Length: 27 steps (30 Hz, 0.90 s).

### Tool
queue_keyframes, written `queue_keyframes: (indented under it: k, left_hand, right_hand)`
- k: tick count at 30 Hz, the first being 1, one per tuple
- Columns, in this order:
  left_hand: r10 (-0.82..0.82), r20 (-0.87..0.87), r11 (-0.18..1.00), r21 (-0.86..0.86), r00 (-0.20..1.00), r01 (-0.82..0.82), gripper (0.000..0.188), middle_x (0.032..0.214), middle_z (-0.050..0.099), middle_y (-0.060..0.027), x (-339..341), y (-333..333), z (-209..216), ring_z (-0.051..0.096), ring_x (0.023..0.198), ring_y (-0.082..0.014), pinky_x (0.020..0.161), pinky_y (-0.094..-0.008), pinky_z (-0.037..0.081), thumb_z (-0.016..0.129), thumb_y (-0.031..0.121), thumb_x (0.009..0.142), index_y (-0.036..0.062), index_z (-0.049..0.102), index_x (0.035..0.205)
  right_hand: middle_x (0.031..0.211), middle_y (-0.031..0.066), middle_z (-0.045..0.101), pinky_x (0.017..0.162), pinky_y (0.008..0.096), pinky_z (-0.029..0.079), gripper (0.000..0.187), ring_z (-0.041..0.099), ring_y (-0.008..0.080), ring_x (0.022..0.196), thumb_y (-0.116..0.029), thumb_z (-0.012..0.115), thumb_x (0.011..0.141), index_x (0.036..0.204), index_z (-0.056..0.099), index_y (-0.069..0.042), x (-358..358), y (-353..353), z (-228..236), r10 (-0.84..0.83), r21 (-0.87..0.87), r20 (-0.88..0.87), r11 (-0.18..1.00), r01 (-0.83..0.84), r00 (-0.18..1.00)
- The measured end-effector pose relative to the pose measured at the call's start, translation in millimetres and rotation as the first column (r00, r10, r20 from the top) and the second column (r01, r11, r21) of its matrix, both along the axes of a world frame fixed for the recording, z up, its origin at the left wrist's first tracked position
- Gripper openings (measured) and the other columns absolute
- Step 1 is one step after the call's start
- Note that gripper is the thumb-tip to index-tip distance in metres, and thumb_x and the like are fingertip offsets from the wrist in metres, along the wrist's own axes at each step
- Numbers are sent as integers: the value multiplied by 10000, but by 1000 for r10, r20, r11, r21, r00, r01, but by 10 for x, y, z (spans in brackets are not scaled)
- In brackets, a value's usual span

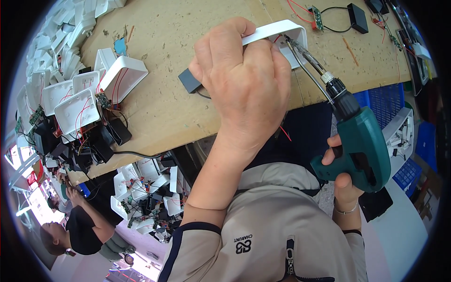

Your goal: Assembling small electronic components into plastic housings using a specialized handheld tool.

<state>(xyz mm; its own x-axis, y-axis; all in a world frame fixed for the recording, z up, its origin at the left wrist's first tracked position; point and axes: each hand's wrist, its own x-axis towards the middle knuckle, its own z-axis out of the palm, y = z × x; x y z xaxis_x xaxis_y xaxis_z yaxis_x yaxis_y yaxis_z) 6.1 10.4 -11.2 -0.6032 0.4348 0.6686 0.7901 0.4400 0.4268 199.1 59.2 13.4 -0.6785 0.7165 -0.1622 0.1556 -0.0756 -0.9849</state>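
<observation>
Pinching white housing (277, 29) by left end, between left fingers (261, 54); right fingers (334, 140) curled round green soldering gun (361, 124), tip at opening.

A beige, zipped, navy-trimmed top (272, 216) is worn with what looks like a thin silver bracelet (346, 212).

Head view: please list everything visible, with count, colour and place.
Held casing: one, white, upper centre
Soldering gun: one, dark green, right of centre
Table: one, tan, top
Other casings: many, white, left
Boxes: several, black, left and upper right
Circuit boards: several, green, left and upper right
Wires: many, red and black, mostly left
Crates: at least two, blue, right
Tray: one, white, right
Co-worker: one, black top, lower left
Shirt: one, beige, bottom centre
Left hand: one, bare, on held casing
Right hand: one, bare, on soldering gun
</observation>
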Motion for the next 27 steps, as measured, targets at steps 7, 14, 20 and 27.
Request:
queue_keyframes:
  k: [7,14,20,27]
  left_hand:
    - [0,-9,1000,-4,1000,0,35,815,510,-77,-5,-5,-3,454,773,-220,723,-327,319,586,53,624,31,602,647]
    - [-31,11,1000,0,999,31,92,897,483,-70,-19,-10,-35,424,830,-234,710,-345,271,597,77,607,11,555,654]
    - [-32,-2,999,6,999,32,93,897,483,-68,-17,-7,-25,423,827,-233,707,-344,271,597,75,602,14,550,653]
    - [-29,9,1000,-10,1000,29,100,897,481,-69,-13,-15,-25,423,830,-236,708,-350,271,600,79,598,14,549,654]
  right_hand:
    - [899,114,529,551,205,438,759,533,127,651,-539,653,591,1026,461,53,-20,-18,4,-16,-11,12,1000,16,1000]
    - [846,97,529,550,227,432,734,524,131,631,-529,654,601,1012,460,47,-30,-6,27,-11,-3,30,1000,11,999]
    - [793,93,533,556,241,436,722,529,134,614,-518,659,607,1004,460,51,-11,-3,93,-24,20,68,1000,23,997]
    - [801,112,541,568,245,445,723,546,151,627,-504,664,616,1012,461,65,0,-21,155,-37,48,104,998,32,994]
